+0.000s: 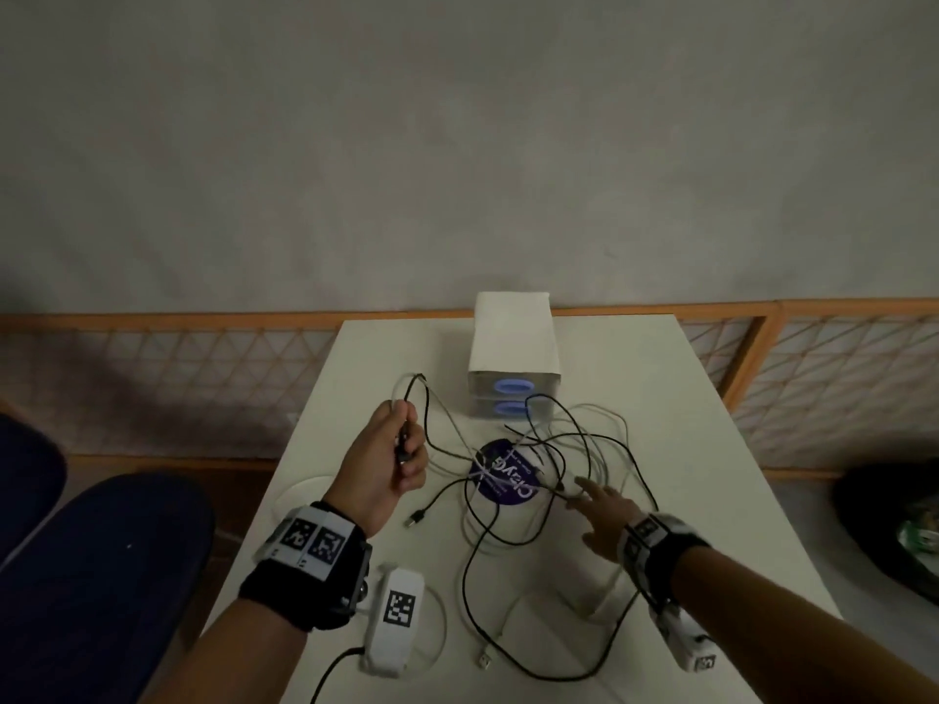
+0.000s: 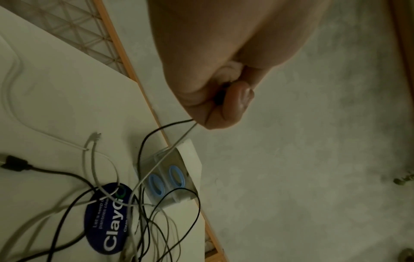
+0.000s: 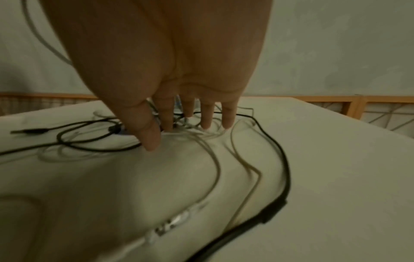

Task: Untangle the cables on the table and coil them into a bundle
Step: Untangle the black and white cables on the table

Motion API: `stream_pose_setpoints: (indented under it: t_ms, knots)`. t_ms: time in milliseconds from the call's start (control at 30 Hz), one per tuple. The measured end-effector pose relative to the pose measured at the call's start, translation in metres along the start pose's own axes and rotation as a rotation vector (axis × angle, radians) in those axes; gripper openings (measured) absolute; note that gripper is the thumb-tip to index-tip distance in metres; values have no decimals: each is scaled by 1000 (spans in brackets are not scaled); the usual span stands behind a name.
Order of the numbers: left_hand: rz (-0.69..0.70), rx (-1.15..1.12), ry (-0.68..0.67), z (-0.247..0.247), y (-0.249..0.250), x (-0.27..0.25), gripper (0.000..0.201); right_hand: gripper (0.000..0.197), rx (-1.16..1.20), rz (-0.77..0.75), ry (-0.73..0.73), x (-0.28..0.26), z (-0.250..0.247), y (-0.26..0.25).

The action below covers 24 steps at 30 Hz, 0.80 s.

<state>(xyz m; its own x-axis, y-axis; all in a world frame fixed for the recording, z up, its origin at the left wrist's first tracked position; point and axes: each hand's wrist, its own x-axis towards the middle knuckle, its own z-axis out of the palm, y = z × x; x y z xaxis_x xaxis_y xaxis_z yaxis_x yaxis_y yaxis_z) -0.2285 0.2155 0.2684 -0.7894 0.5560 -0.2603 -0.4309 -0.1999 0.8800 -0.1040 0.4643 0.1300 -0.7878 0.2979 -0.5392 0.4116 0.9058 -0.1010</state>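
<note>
Left hand (image 1: 382,462) raised, clenching two strands, one black cable (image 1: 470,566) and one white cable (image 1: 599,452). Right hand (image 1: 607,515) flat, fingers spread on the tangle mid-table (image 1: 711,500). Two stacked drawers (image 1: 513,398) near the far edge, one blue sticker (image 1: 500,477) underneath.

dim room: grey mottled wall (image 1: 457,144) at 12 o'clock, wood-framed lattice panel (image 1: 152,368) below, white table (image 1: 711,449) central.

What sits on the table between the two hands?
Head view: between the left hand and the right hand lie tangled black and white cables over a round blue sticker, plus a loose black plug end.
</note>
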Motion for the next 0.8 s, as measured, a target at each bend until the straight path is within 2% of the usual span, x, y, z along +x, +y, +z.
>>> stream_pose_setpoints:
  t_ms: [67,167,233,300,400,467,567,667,733,800]
  knots:
    - [-9,21,6,-1,-2,1,28,69,-29,10,-56,2,6,-11]
    - [-14,14,10,-4,1,2,27,77,-83,79,-67,6,4,-16]
    - [-26,-24,7,-6,5,2,25,77,-52,191,-18,6,-4,-20]
    - [-36,-51,4,-8,9,2,22,67,30,261,85,2,-14,-29]
    - [-28,-13,18,-11,11,5,21,44,25,125,325,-7,-21,-50]
    - [-24,23,33,-12,10,5,21,34,95,-49,383,-13,-19,-72]
    - [-19,53,44,-12,7,4,19,38,88,-224,280,-14,-7,-105]
    - [-17,53,46,-12,5,0,18,59,13,-181,79,-8,8,-119]
    - [-14,48,59,-13,6,-1,18,53,-44,-162,-50,-4,17,-116]
    - [-14,44,68,-15,8,-3,18,42,-104,-185,-104,-4,23,-108]
